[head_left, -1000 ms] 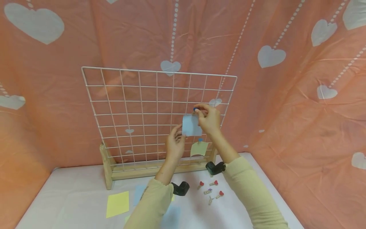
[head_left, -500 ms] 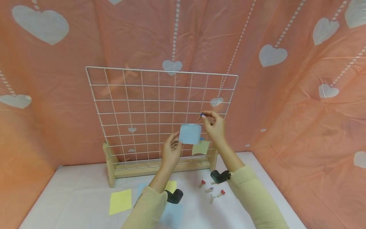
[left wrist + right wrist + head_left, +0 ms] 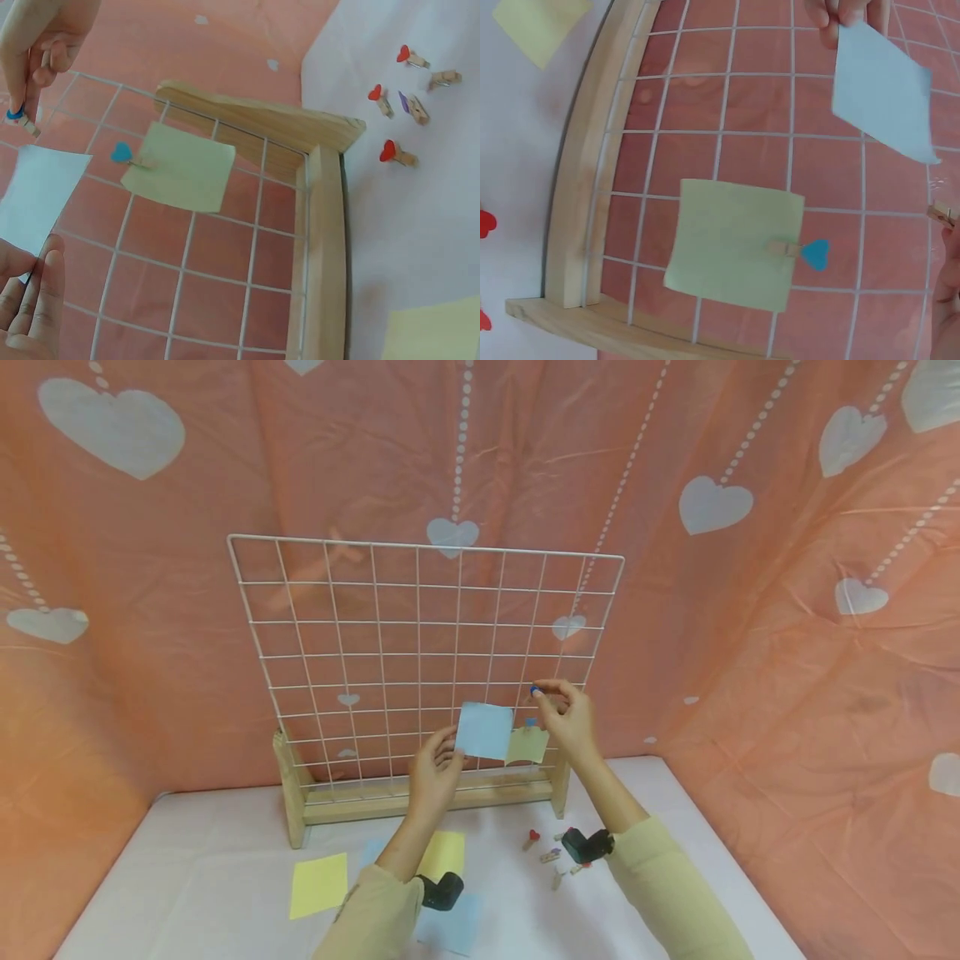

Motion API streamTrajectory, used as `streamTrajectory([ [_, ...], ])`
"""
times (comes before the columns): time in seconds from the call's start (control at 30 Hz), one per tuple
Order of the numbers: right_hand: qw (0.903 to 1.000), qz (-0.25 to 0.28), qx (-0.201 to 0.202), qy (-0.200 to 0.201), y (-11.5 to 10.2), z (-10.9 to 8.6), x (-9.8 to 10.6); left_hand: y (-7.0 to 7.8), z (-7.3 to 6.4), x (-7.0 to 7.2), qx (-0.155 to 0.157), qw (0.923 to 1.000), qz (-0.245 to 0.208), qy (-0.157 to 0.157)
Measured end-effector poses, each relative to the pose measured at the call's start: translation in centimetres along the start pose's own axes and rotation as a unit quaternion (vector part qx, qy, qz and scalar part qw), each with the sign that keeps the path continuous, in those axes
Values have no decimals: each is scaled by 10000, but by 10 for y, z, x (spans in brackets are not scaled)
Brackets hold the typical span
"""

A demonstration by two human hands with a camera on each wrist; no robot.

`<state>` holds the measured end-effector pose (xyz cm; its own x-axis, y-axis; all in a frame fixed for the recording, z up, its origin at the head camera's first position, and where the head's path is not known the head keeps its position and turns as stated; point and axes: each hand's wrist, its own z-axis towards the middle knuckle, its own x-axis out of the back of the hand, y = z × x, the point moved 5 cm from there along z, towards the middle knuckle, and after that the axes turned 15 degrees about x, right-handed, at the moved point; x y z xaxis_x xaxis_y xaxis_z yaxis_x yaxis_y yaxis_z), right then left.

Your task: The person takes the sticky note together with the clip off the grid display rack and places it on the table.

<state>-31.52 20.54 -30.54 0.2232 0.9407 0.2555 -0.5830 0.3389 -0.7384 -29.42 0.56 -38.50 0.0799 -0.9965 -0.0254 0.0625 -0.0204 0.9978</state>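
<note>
My left hand pinches a light blue sticky note by its lower left corner, in front of the white wire grid. To the right and a little higher, my right hand pinches a small wooden clothespin by its blue end. In the left wrist view the clothespin is just above the blue note's upper edge, apart from it. A pale green note hangs on the grid at lower right, held by a clothespin with a blue heart.
The grid stands in a wooden base on a white table. Clothespins with red hearts and one with a purple piece lie at right. Yellow notes and blue notes lie in front. Pink cloth hangs behind.
Both hands have moved down along the grid. The left hand with the blue note has also shifted left, the right hand with the clothespin slightly right, widening the gap between them.
</note>
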Motion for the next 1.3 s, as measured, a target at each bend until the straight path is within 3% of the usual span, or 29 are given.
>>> streamTrajectory([
  [0.17, 9999, 87, -105, 43, 10, -8, 3, -8, -2, 7, -55, 9998, 119, 165],
  [0.43, 9989, -145, -437, -96, 27, -28, 12, -26, -9, 18, 233, 9991, 276, 206],
  [0.73, 9956, -808, -464, -73, 43, -47, 23, -44, -14, 28, 275, 9990, 338, 105],
  [0.97, 9928, -1072, -495, -209, 56, -64, 26, -57, -17, 31, 403, 9967, 671, 209],
  [1.3, 9871, -1322, -848, -298, 77, -87, 33, -75, -23, 28, 812, 9940, 707, 174],
])
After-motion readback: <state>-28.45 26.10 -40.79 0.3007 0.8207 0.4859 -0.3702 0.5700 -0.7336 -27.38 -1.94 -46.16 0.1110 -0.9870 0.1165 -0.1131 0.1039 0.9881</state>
